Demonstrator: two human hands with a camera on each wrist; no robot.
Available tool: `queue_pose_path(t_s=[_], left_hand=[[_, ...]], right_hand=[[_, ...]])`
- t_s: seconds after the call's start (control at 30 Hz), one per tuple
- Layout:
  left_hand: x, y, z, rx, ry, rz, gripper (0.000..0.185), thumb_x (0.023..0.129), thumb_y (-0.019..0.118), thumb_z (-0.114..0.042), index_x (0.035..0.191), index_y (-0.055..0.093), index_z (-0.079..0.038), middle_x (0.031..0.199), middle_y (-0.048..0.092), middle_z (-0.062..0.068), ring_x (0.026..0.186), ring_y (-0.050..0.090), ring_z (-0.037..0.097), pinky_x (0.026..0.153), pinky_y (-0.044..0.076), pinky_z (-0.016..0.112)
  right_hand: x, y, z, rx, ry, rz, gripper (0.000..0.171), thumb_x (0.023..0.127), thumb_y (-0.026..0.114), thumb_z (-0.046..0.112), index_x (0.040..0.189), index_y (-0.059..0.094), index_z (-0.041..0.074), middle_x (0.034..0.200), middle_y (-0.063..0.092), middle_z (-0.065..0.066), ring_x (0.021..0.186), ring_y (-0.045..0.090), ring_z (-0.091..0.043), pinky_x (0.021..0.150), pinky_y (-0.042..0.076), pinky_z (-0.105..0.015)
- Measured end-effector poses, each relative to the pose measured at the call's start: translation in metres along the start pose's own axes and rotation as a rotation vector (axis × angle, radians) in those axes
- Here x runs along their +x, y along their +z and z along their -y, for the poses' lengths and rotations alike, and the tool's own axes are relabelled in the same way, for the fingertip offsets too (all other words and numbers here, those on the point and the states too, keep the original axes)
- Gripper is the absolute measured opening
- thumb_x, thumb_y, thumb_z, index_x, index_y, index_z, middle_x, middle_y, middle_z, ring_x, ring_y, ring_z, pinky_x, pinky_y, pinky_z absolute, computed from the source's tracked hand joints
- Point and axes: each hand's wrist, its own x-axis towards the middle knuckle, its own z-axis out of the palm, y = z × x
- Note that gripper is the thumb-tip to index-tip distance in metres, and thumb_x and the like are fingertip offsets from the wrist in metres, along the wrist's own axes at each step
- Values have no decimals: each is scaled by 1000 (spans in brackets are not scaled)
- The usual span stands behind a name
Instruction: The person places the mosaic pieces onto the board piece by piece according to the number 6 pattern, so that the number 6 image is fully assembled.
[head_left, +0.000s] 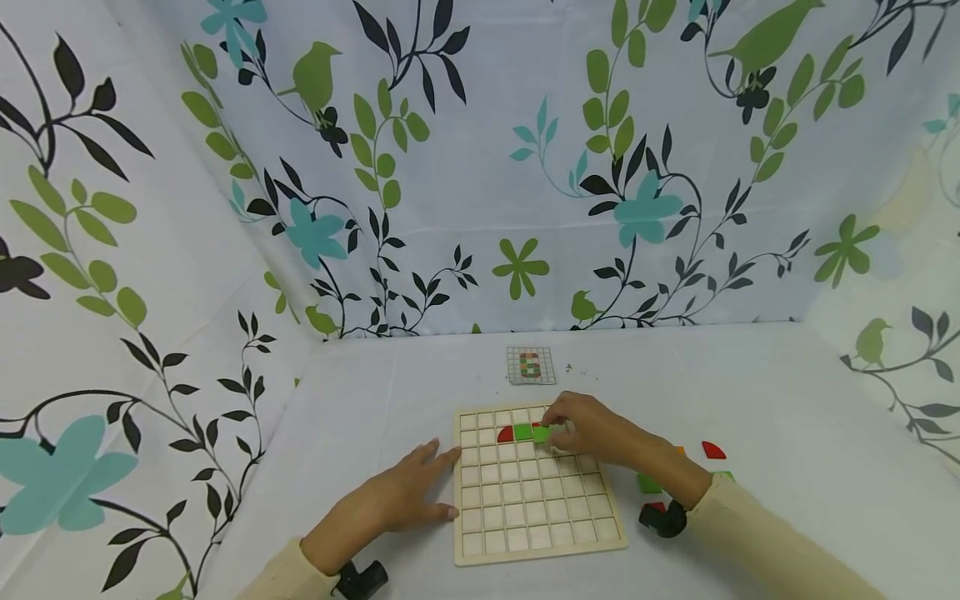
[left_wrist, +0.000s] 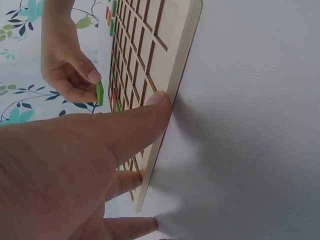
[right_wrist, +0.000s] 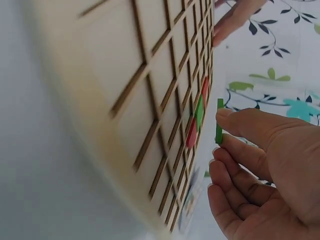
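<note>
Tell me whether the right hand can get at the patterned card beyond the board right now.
Probably yes: nothing visible stands between the right hand and the patterned card. Picking it up may be awkward, though, since that hand pinches a green tile.

White cloth point(head_left: 480, 133) hangs behind the white table point(head_left: 390, 392), coming down to its far edge, with similar cloth at left and right. Black leaves point(head_left: 371, 27), teal flowers point(head_left: 649, 210), green leaves point(head_left: 597, 71) and green birds point(head_left: 313, 77) pattern it. The back looks bluish, the right side paler and warmer. Soft light leaves blurred shadows point(left_wrist: 192, 127) on the table
</note>
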Motion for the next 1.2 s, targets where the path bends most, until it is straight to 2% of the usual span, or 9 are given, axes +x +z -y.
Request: queue_pose_path(t_s=[0.17,0.37,0.67,0.8,1.0,1.2], left_hand=[[-2,0,0,-14,1,-4,82,86,75,-51,155,40,-23,159,30,17,142,32,39,100,41,62],[-3,1,0,-27,10,1,82,87,74,-52,155,39,-22,159,29,17,143,31,39,101,40,62],[-2,2,1,-8,5,-9,82,87,73,-53,156,38,-23,159,29,17,142,32,39,101,41,62],[-1,2,2,7,6,-9,83,88,72,-53,156,37,-24,159,29,17,142,32,39,101,41,61],[-2,1,2,-1,21,-14,83,87,73,-53,156,37,-22,159,29,18,143,32,39,102,40,61],[-3,2,2,-6,25,-21,83,87,74,-51,156,38,-22,159,29,18,142,32,40,101,41,61]], right_hand=[[16,9,14,-87,-63,30,18,92,75,22,109,74,14,105,62,4,95,57,-16,82,51,-30],[24,15,28,-67,-41,82,19,92,75,24,109,75,13,105,62,3,94,56,-17,79,49,-31],[28,14,36,-176,-48,142,6,91,77,24,94,74,20,93,59,4,85,52,-14,72,47,-28],[31,14,37,-220,-73,147,5,90,78,23,91,73,20,89,58,6,83,50,-12,71,47,-26],[36,18,40,-328,-97,141,12,91,77,23,98,76,15,93,61,4,85,53,-11,74,48,-26],[36,22,45,-366,-106,135,22,91,77,25,109,76,13,103,64,3,93,57,-12,81,51,-27]])
